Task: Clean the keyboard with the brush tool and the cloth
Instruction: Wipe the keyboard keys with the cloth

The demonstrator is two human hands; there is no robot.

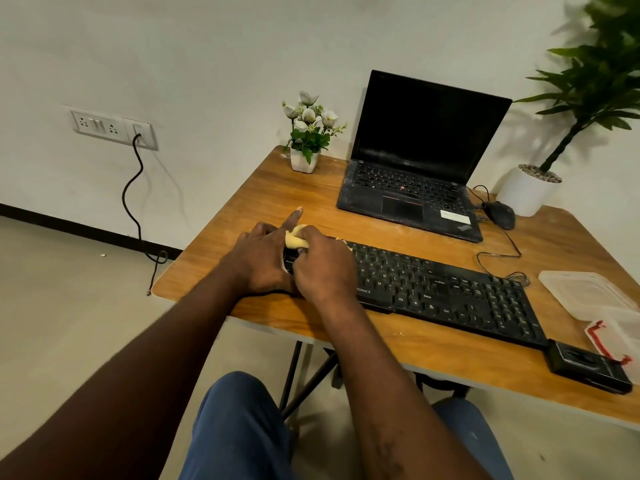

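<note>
Fingers [306, 239] of our right hand [323, 271] are bunched tight round the yellow cloth [293, 241]. And there's the wooden table [242, 202] (open laptop [415, 161] at the back), the black keyboard [450, 292] lying slantwise across it, our left hand [259, 261] clasping its left end, forefinger [294, 218] straight, the rest bent over the far edge, the cloth pressed down just beside it.
</note>
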